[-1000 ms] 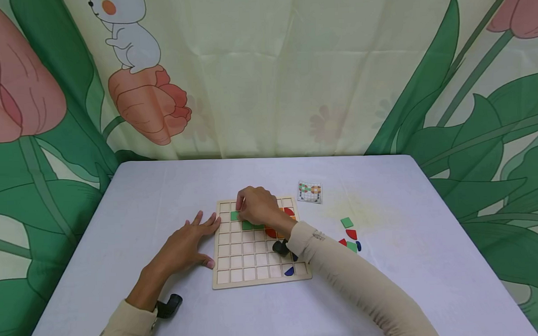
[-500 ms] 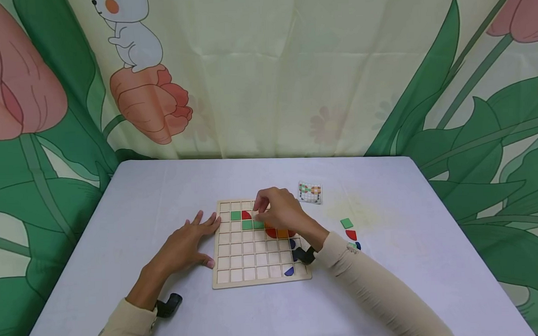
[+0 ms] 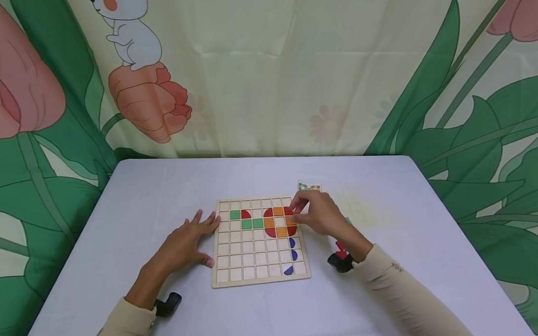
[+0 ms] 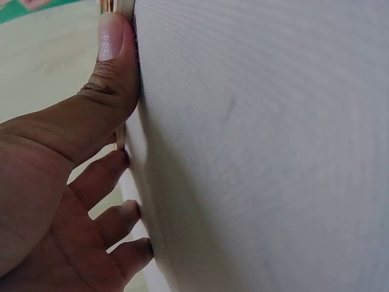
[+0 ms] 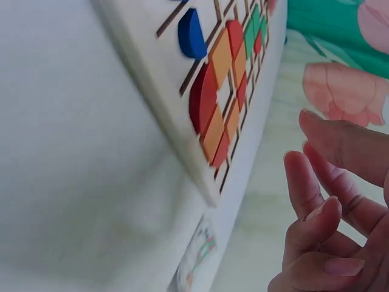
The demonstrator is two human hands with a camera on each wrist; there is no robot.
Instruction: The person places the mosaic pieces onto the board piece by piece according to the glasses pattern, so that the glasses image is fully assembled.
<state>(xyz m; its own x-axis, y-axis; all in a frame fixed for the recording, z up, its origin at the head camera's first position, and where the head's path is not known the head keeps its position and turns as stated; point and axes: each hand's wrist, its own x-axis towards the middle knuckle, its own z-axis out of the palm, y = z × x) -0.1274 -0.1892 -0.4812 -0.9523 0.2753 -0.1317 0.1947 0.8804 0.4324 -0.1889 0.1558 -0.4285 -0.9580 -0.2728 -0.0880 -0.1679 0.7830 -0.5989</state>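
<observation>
A wooden grid board [image 3: 253, 260] lies on the table with green squares [image 3: 252, 223], a red quarter piece [image 3: 246, 215], a ring of red and orange pieces [image 3: 282, 232] and several blue pieces [image 3: 292, 243] in its cells. My left hand [image 3: 183, 247] is spread at the board's left edge; in the left wrist view its thumb [image 4: 110, 52] touches that edge. Over the board's upper right corner is my right hand [image 3: 319, 213], fingers loosely bent; the right wrist view shows the hand [image 5: 340, 213] holding nothing.
A small pattern card [image 3: 309, 186] lies behind my right hand, partly covered. Right of the board, red pieces [image 3: 341, 249] and a green piece [image 3: 348, 220] are partly hidden by my right arm. A printed curtain [image 3: 257, 89] hangs behind the table.
My right hand has moved right from the green pieces to the board's right edge, uncovering a red quarter piece beside the left green square. My left hand has stayed in place.
</observation>
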